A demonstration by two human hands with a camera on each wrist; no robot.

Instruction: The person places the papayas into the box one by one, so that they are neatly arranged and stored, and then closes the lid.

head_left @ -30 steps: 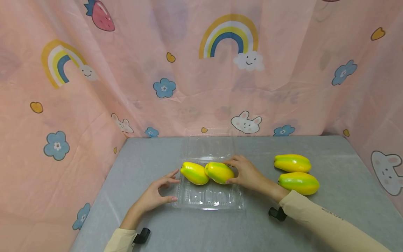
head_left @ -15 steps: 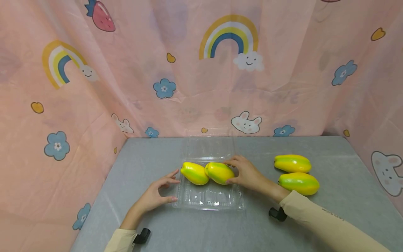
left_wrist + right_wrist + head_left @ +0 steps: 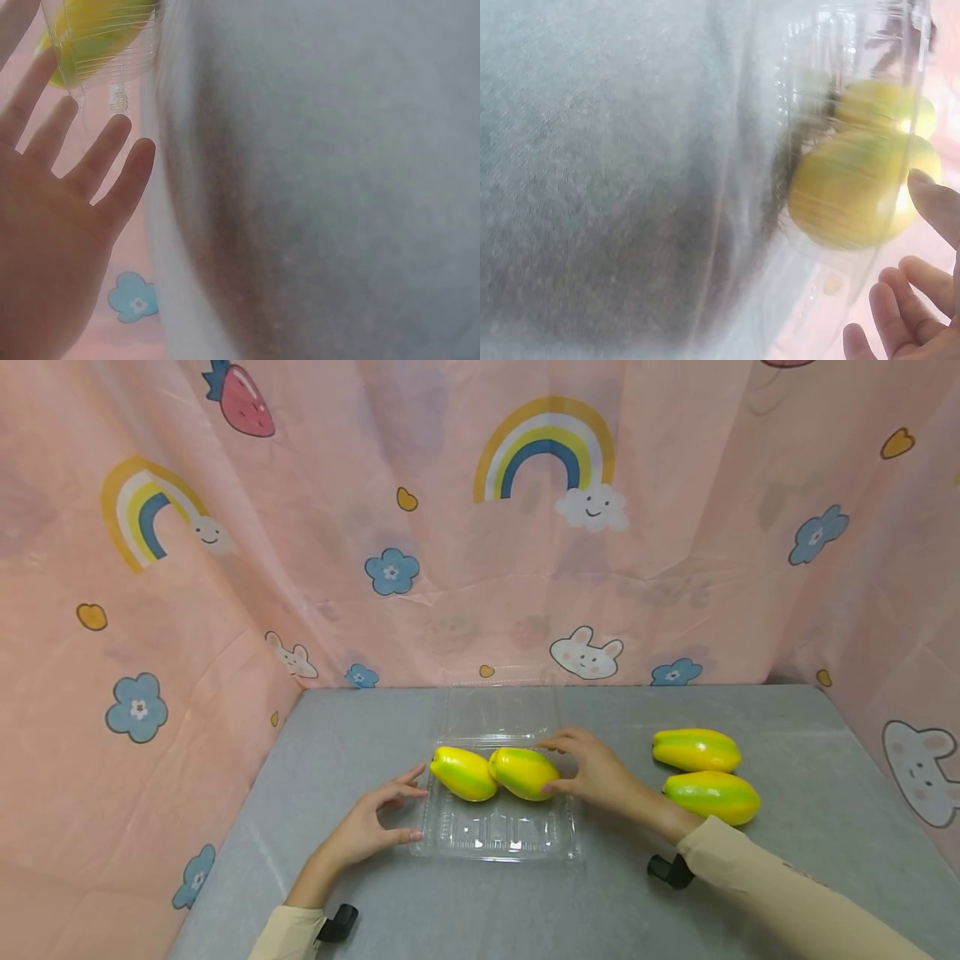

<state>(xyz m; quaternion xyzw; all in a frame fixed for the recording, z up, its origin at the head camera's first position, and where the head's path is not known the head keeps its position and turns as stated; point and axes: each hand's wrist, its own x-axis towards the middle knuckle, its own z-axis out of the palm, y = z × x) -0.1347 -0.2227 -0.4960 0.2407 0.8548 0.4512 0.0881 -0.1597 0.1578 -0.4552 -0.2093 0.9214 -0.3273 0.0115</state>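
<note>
Grey table [image 3: 487, 910], hands [image 3: 367, 822] [image 3: 600, 772] spread, empty, at clear tray [image 3: 517, 858], right thumb [image 3: 562, 787] overlapping papaya [image 3: 522, 772], contact unclear, sleeves [image 3: 287, 933] [image 3: 780, 885] cropped

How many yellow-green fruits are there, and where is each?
4. In the clear container: left fruit and right fruit. On the grey table, to its right: far fruit and near fruit. No others show.

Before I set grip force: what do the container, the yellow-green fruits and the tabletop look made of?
Container: likely clear, glossy plastic; the tabletop shows through and ribs catch highlights.
Yellow-green fruits: glossy skin with bright highlights, possibly moulded plastic or foam; real fruit isn't ruled out.
Tabletop: grey, mostly matte, mottled; laminate or cloth, can't tell.
</note>
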